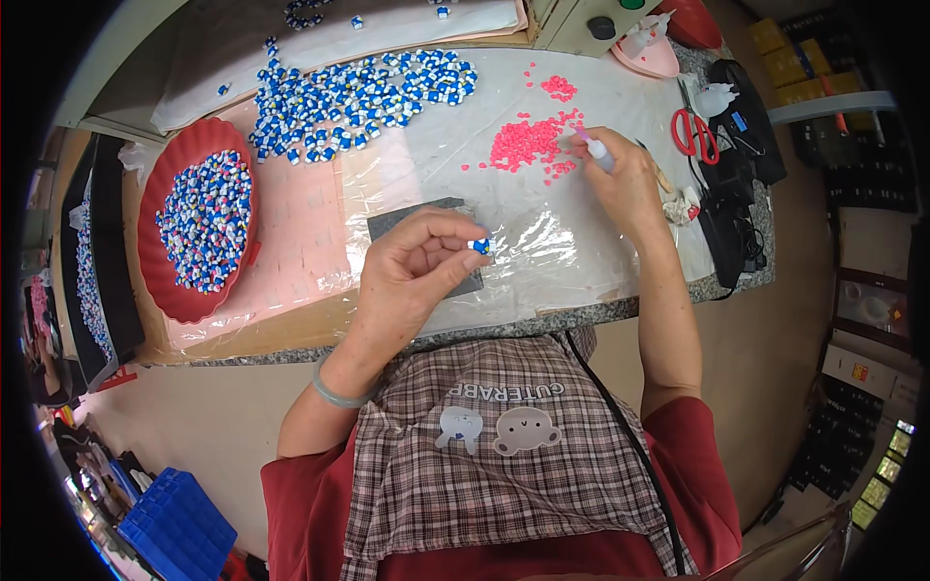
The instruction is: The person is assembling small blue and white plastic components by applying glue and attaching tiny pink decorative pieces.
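Observation:
Between thumb and forefinger, my left hand [412,266] pinches a small blue-and-white figure piece [480,247]. It is held above a dark grey slab [389,225] lying on the plastic-covered table. Further right, my right hand [628,184] is closed around a small white squeeze bottle [600,154] with a purplish tip. That tip points at the right edge of a loose pile of tiny pink pieces [528,143]; whether it touches one, I cannot tell. Many more blue-and-white pieces [358,92] lie spread over the back of the table.
A red scalloped bowl [184,308] full of blue-and-white pieces stands at the left. Red-handled scissors [693,136], a black pouch [746,107] and another white bottle [715,99] lie at the right. A pink dish [654,60] sits at the back right.

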A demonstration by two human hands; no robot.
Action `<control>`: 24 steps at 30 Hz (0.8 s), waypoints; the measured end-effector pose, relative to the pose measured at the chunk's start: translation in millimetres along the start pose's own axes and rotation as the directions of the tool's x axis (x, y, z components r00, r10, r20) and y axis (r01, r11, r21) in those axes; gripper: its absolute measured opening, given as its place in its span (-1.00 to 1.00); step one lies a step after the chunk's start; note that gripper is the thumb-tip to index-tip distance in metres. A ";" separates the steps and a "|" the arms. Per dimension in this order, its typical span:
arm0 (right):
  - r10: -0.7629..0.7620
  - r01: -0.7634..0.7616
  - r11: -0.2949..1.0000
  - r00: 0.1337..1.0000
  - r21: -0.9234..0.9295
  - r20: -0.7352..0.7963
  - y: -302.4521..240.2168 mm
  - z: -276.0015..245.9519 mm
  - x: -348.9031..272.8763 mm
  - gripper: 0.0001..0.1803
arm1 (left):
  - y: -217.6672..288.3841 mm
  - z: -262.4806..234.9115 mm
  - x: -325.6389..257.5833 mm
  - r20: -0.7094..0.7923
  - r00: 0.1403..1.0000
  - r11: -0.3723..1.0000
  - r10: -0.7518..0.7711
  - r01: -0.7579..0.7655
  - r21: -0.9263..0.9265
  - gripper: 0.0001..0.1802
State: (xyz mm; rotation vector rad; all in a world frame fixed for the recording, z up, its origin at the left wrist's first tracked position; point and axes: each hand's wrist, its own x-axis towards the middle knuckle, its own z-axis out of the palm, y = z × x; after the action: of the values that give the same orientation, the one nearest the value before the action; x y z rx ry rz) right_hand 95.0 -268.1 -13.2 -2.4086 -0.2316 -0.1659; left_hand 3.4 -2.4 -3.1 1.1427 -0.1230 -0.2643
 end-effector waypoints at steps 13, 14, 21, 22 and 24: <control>-0.058 0.060 0.998 0.994 -0.020 0.094 -21.6 0.2 -27.5 -0.86 | 6.0 -3.2 -0.4 -0.028 0.999 0.999 -0.019 0.021 0.042 -0.77; -0.085 0.087 0.996 0.990 -0.013 0.114 -24.9 2.9 -29.1 -0.85 | 5.6 -4.6 -0.2 -0.028 0.999 0.999 -0.020 0.021 0.043 -0.77; -0.145 0.149 0.989 0.979 -0.019 0.141 -35.5 16.0 -27.3 -0.82 | 10.4 -14.1 -1.2 -0.104 0.991 0.994 0.079 -0.071 0.078 -0.77; -0.146 0.150 0.989 0.979 -0.019 0.142 -35.6 16.0 -26.3 -0.82 | 12.2 -15.7 -1.6 -0.127 0.989 0.993 0.080 -0.068 0.095 -0.76; -0.130 0.135 0.990 0.986 -0.044 0.101 -34.5 14.5 -23.7 -0.81 | 16.9 -18.3 -1.5 -0.129 0.989 0.995 0.066 -0.055 0.089 -0.76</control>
State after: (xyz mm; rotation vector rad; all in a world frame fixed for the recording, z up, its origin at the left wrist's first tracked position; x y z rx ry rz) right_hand 65.4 -235.9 -6.3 -2.4554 -0.4379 -0.1148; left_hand 8.6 20.7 4.8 1.2358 -0.0528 -0.1303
